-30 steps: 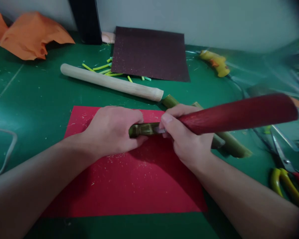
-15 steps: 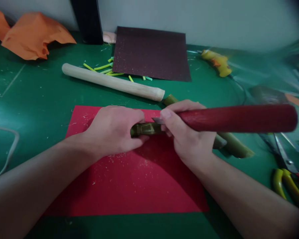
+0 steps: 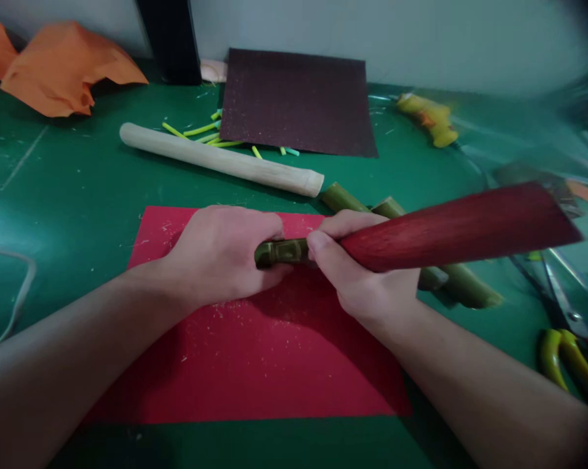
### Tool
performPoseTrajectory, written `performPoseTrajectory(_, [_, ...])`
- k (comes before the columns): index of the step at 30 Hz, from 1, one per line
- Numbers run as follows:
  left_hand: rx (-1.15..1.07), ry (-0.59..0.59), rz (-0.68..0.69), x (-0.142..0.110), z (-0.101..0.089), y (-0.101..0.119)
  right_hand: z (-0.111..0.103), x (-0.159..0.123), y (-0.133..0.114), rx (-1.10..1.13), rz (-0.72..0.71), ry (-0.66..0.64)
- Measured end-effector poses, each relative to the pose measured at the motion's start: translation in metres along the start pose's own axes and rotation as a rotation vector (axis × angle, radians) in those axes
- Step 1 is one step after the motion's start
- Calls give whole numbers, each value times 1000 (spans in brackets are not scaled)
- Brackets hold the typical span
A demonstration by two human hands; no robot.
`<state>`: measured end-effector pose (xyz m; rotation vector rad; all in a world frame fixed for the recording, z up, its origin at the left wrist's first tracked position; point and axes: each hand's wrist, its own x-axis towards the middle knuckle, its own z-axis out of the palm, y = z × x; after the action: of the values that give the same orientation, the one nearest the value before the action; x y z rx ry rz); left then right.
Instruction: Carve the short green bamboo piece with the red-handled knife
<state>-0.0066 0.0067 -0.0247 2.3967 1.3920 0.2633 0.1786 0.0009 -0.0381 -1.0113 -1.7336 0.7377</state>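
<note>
While the green table (image 3: 79, 176) fills most of the view, a red sheet (image 3: 255, 378) lies flat on it, below a dark sheet (image 3: 298, 101), with a pale rod (image 3: 220, 160) slanting between the two. And here's the red handle (image 3: 460, 228) — jutting out rightward, pinched between thumb and fingers of the right hand (image 3: 365, 273), its front end hidden. The left hand (image 3: 225, 251) curls firmly round the green piece (image 3: 283, 253), held over the red sheet — its far end right at the right hand's fingers. Fine shavings (image 3: 184, 358) speckle the sheet below.
</note>
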Motion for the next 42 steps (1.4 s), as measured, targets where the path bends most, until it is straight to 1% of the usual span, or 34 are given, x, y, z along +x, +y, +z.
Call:
performPoseTrajectory(2, [-6, 5, 3, -1, 1, -1, 1, 0, 1, 12, 21, 70])
performPoseTrajectory(4, [-8, 9, 4, -1, 2, -1, 1, -1, 2, 35, 35, 92])
performPoseTrajectory(7, [2, -3, -5, 0, 3, -1, 0, 0, 4, 59, 28, 43])
performPoseTrajectory(12, [14, -2, -6, 0, 0, 1, -2, 1, 2, 28, -4, -53])
performPoseTrajectory(14, [19, -6, -8, 0, 0, 1, -1, 0, 1, 22, -7, -64])
performPoseTrajectory(16, [18, -6, -7, 0, 0, 1, -1, -1, 1, 24, -9, -34])
performPoseTrajectory(20, [8, -3, 1, -1, 2, -1, 1, -1, 3, 37, 14, 96])
performPoseTrajectory(21, [9, 2, 2, -1, 3, -1, 1, -1, 4, 47, 25, 110])
performPoseTrajectory(23, [10, 6, 0, 0, 3, -1, 1, 0, 4, 69, 41, 92])
performPoseTrajectory(27, [-2, -4, -3, 1, 2, 0, -1, 0, 3, 65, 38, 3])
performPoseTrajectory(34, [14, 15, 6, -1, 1, 0, 0, 0, 0, 15, 27, -53])
performPoseTrajectory(37, [24, 1, -3, -1, 1, 0, 1, 0, -1, 15, 37, 5])
performPoseTrajectory(40, [23, -9, -7, -2, 2, 0, 1, 0, 0, 33, 65, 97])
performPoseTrajectory(42, [21, -14, -12, -2, 2, 0, 1, 0, 2, 53, 83, 112])
